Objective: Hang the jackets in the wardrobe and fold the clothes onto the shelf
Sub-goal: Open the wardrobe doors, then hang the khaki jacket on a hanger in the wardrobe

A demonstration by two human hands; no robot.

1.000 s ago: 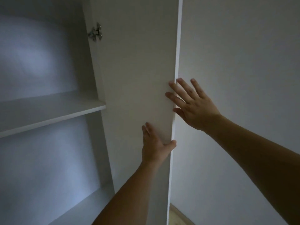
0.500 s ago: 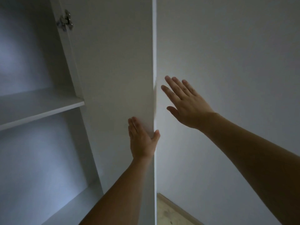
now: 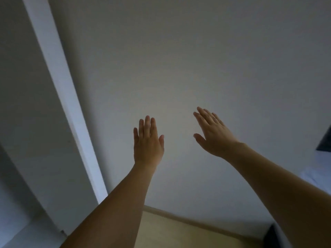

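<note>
The tall white flat-panelled wardrobe door (image 3: 59, 90) stands swung wide at the left of the view, its pale edge running down in a long slant, and a sliver of the wardrobe's shadowed interior (image 3: 12, 185) shows just beyond it. That reads as the opening step: the wardrobe looks ready to receive, yet no jacket, hanger or piece of clothing is in sight anywhere. To the right of the door, the left hand (image 3: 147, 143) is raised with palm forward, fingers straight and close together, holding nothing; whether it touches the plain grey-white wall (image 3: 197, 59) I cannot tell. Further right of the door, the right hand (image 3: 212, 134) is lifted too, flat, tilted leftward, fingers extended and empty. Both bare forearms reach up from below. Next, I judge, comes turning away to fetch the first jacket, as the garments lie somewhere out of view.
</note>
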